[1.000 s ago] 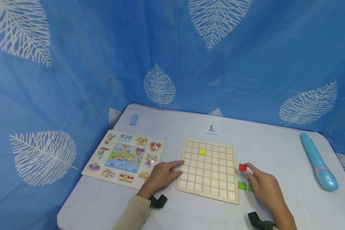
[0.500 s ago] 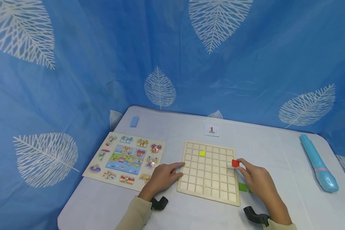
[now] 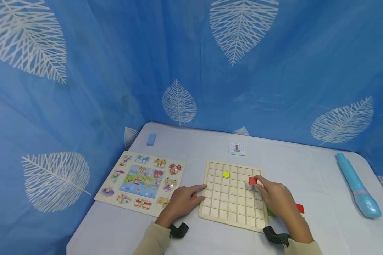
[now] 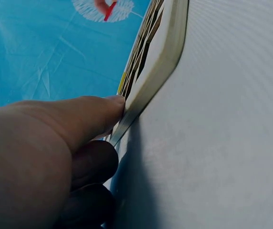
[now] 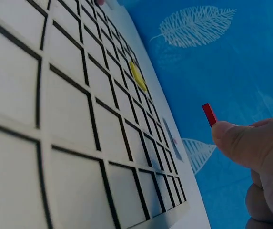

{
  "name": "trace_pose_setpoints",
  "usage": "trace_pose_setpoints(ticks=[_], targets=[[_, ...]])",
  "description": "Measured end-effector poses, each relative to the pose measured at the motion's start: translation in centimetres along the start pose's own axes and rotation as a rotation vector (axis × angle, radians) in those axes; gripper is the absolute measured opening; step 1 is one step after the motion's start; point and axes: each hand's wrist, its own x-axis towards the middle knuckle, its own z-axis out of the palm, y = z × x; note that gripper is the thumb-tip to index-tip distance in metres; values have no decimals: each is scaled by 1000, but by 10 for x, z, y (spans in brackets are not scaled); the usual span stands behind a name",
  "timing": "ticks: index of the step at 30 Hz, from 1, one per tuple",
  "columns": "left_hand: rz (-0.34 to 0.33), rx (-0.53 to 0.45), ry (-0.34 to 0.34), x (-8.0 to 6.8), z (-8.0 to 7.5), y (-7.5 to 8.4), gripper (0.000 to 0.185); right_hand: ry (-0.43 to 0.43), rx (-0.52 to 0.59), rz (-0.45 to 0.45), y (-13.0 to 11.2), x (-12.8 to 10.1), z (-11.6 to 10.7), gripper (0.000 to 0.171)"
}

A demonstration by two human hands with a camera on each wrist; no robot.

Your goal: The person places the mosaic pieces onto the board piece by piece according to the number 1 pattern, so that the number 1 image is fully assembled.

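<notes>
A wooden grid board [image 3: 228,205] lies flat on the white table in the head view. At its left rim my left hand [image 3: 182,202] touches the edge with thumb and index finger, the other fingers folded under. My right hand [image 3: 277,198] pinches a small red square tile [image 3: 253,181] between thumb and fingertip, above the board's upper right cells. In the right wrist view this red tile [image 5: 209,114] is seen edge-on, raised off the board. One yellow tile [image 3: 226,174] sits in a cell near the far side. Under the right hand, a green tile [image 3: 271,213] is mostly hidden.
Another red tile [image 3: 300,208] lies right of the right forearm. Behind the board is a small pattern card [image 3: 236,148]. A picture puzzle board [image 3: 140,182] and a blue block [image 3: 151,139] are at left. A turquoise microphone-like object [image 3: 357,187] lies far right.
My right hand has carried the red tile leftward, from beside the board to above its right columns. A second red tile has come into view behind the forearm. The left hand stays at the rim.
</notes>
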Motion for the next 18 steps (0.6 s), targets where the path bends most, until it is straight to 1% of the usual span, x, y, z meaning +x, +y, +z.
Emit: trace_pose_setpoints(ticks=[6, 13, 18], targets=[[-9, -6, 12, -2, 1, 0, 38, 49, 19, -28, -1, 7, 2, 42], [-13, -6, 2, -4, 1, 2, 38, 25, 53, 9, -9, 12, 6, 44], [-4, -7, 8, -4, 1, 2, 38, 40, 68, -13, -16, 17, 9, 42]])
